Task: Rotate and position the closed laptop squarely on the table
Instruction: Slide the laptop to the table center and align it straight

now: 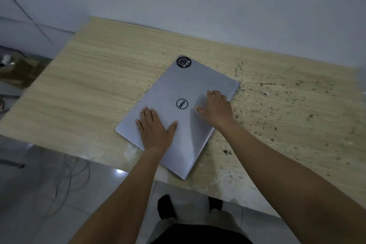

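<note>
From the head view, the closed silver rectangular laptop (178, 113) lies askew on the pale wood-grain tabletop (89, 89), its nearest corner close to the front edge. The left hand (154, 128) presses flat on the lid with fingers (147, 116) spread; the right hand (216, 109) rests nearer the laptop's right edge with fingers loosely bent, likely so both palms can swivel the laptop by friction.
</note>
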